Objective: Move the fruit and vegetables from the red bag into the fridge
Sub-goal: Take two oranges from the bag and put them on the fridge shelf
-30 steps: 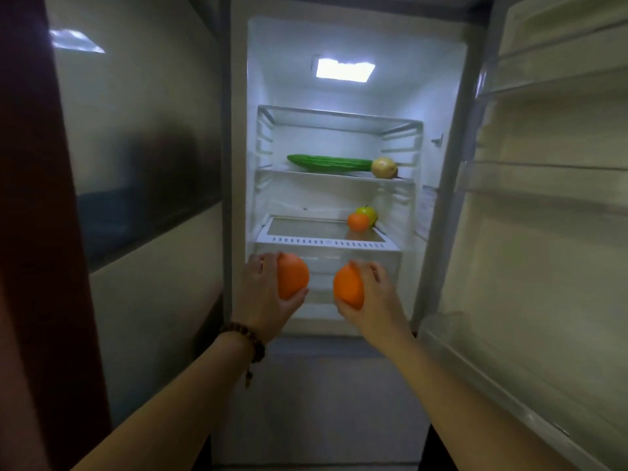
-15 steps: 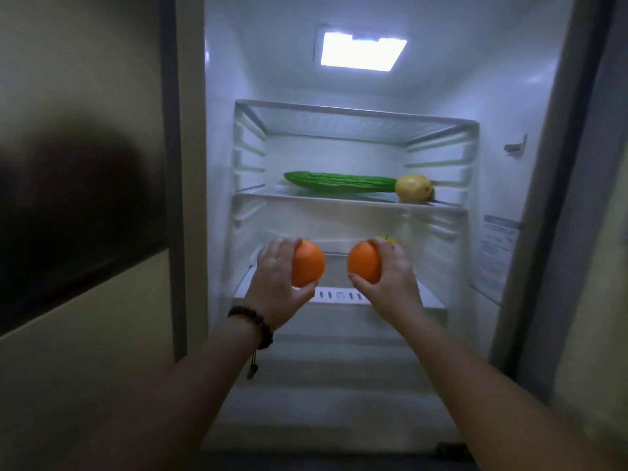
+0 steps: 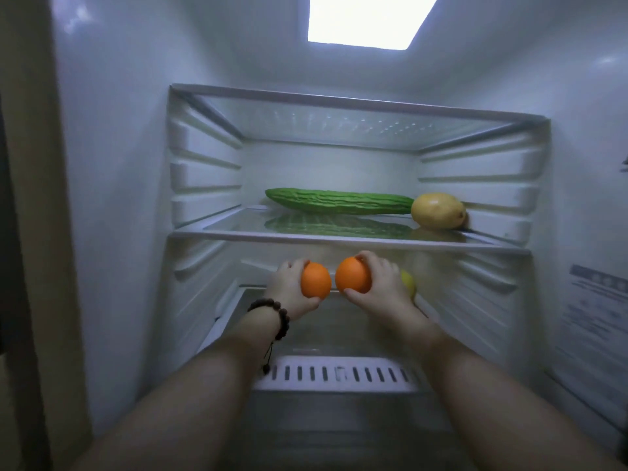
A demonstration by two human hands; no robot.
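Two oranges (image 3: 316,280) in two hands (image 3: 289,290).

Yellow-green fruit (image 3: 408,283) mostly hidden behind right hand (image 3: 380,290); kind not determinable. Label (image 3: 591,321) on right fridge wall blurred, text unreadable. Ceiling light (image 3: 367,22) cut off by top edge. Both forearms cropped at bottom edge.

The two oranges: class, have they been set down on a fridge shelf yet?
No: the left hand grips one orange and the right hand the other orange.
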